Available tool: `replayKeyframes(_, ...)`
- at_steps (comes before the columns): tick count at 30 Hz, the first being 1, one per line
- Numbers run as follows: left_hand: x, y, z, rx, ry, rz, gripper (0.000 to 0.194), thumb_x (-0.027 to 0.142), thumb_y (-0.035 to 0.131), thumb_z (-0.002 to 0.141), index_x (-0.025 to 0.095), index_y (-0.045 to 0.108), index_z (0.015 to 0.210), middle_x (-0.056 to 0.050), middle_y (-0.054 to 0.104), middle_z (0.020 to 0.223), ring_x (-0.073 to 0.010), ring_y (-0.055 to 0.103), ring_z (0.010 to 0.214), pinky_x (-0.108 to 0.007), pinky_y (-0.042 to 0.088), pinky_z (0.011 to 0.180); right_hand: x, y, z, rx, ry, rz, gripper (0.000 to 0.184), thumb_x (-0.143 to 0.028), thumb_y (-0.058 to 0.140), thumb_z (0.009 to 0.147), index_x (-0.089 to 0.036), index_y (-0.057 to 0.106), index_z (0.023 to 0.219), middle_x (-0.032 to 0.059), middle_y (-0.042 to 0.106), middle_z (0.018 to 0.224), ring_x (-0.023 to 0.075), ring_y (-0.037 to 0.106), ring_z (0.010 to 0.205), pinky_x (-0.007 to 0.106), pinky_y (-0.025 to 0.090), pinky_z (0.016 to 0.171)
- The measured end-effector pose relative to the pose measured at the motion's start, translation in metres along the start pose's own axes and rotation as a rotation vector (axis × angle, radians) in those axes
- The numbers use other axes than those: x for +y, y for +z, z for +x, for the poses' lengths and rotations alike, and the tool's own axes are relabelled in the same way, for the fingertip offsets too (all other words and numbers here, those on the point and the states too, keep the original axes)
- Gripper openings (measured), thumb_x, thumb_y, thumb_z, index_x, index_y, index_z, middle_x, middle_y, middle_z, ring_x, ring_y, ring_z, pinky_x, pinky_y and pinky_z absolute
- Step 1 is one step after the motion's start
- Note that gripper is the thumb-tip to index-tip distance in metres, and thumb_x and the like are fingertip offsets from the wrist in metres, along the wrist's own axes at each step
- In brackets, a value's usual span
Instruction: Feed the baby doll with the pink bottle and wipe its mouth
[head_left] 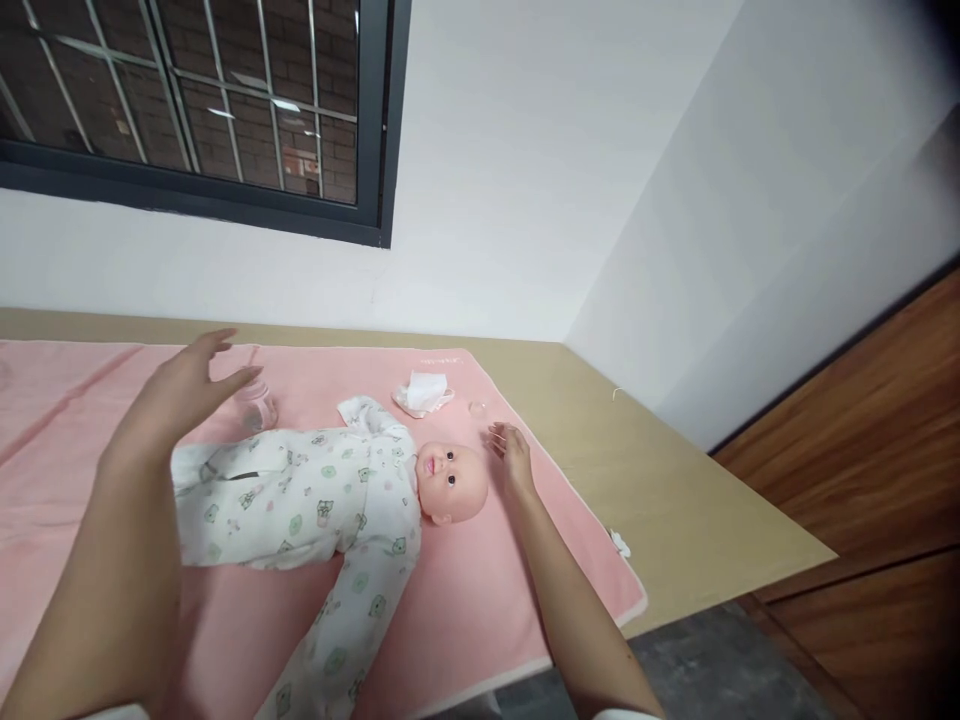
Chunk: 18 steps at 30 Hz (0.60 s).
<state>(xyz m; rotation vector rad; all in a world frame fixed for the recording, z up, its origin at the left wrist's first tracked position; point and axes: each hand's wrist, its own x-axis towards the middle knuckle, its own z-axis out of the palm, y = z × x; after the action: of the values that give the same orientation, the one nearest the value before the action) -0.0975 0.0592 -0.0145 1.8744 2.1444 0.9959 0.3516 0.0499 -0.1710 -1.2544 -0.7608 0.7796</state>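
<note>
A baby doll (452,482) in a white patterned sleepsuit (300,500) lies on its back on a pink blanket (480,610), head to the right. My left hand (184,390) is raised over the blanket, thumb and fingers apart, with nothing in it. Just beyond its thumb is a clear bottle-like container (259,408), partly hidden by the hand. Beside the top of the doll's head, my right hand (511,455) has its fingers loosely bent and apart, holding nothing I can see. A small clear round piece (477,408) lies close to those fingertips.
A small pack of white tissues (425,392) lies above the doll's shoulder. The tan tabletop (600,460) shows around the blanket, with a small white item (619,543) at the blanket's right edge. Behind are a white wall and a barred window (225,110).
</note>
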Motion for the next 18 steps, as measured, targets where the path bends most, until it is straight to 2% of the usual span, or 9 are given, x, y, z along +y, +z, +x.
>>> replayKeyframes(2, 0.027, 0.008, -0.015, -0.029, 0.143, -0.127, 0.055, 0.046, 0.058, 0.084, 0.027, 0.051, 0.136, -0.002, 0.059, 0.135, -0.0273, 0.061, 0.112, -0.04, 0.049, 0.098, -0.002, 0.007, -0.008, -0.076, 0.036, 0.029, 0.043, -0.062, 0.063, 0.072, -0.021, 0.064, 0.087, 0.0078, 0.07, 0.098, 0.0218, 0.066, 0.092, 0.036, 0.052, 0.084)
replayKeyframes(3, 0.041, 0.015, -0.021, -0.082, 0.234, -0.199, 0.051, 0.048, 0.056, 0.085, 0.025, 0.055, 0.131, -0.003, 0.061, 0.131, -0.0259, 0.06, 0.113, -0.038, 0.048, 0.099, -0.002, 0.01, -0.012, -0.109, 0.058, 0.049, 0.044, -0.063, 0.064, 0.072, -0.021, 0.065, 0.085, 0.0074, 0.071, 0.096, 0.0218, 0.067, 0.091, 0.035, 0.052, 0.084)
replayKeyframes(6, 0.08, 0.044, -0.029, -0.376, 0.438, -0.348, 0.051, 0.056, 0.053, 0.084, 0.022, 0.062, 0.121, -0.005, 0.065, 0.124, -0.0245, 0.063, 0.108, -0.034, 0.05, 0.094, -0.002, 0.019, -0.022, -0.198, 0.142, 0.107, 0.046, -0.064, 0.066, 0.071, -0.02, 0.067, 0.084, 0.0073, 0.072, 0.092, 0.0225, 0.067, 0.091, 0.036, 0.052, 0.086)
replayKeyframes(8, 0.105, 0.068, -0.028, -0.597, 0.53, -0.333, 0.053, 0.057, 0.052, 0.084, 0.019, 0.062, 0.12, -0.008, 0.065, 0.123, -0.0254, 0.063, 0.107, -0.032, 0.051, 0.09, 0.0, 0.024, -0.027, -0.237, 0.179, 0.121, 0.048, -0.066, 0.067, 0.07, -0.02, 0.067, 0.083, 0.0074, 0.073, 0.09, 0.0229, 0.067, 0.091, 0.036, 0.051, 0.088)
replayKeyframes(10, 0.13, 0.093, -0.024, -0.744, 0.586, -0.171, 0.05, 0.052, 0.045, 0.089, 0.017, 0.06, 0.122, -0.011, 0.064, 0.123, -0.0254, 0.063, 0.108, -0.031, 0.049, 0.09, 0.002, 0.026, -0.029, -0.254, 0.189, 0.127, 0.05, -0.067, 0.069, 0.068, -0.019, 0.067, 0.084, 0.0073, 0.073, 0.089, 0.023, 0.067, 0.09, 0.036, 0.05, 0.088)
replayKeyframes(13, 0.16, 0.128, -0.021, -0.847, 0.622, -0.085, 0.048, 0.048, 0.048, 0.089, 0.017, 0.061, 0.123, -0.012, 0.066, 0.12, -0.028, 0.061, 0.109, -0.033, 0.044, 0.095, 0.003, 0.027, -0.028, -0.263, 0.175, 0.12, 0.053, -0.068, 0.069, 0.065, -0.019, 0.068, 0.083, 0.0073, 0.073, 0.087, 0.023, 0.067, 0.089, 0.036, 0.05, 0.087)
replayKeyframes(18, 0.184, 0.176, -0.019, -1.144, 0.676, -0.053, 0.049, 0.053, 0.046, 0.088, 0.012, 0.07, 0.1, -0.015, 0.07, 0.109, -0.0297, 0.063, 0.101, -0.036, 0.045, 0.094, 0.004, 0.025, -0.027, -0.286, 0.15, 0.118, 0.05, -0.067, 0.067, 0.068, -0.019, 0.068, 0.08, 0.0065, 0.073, 0.084, 0.0225, 0.068, 0.083, 0.035, 0.05, 0.083)
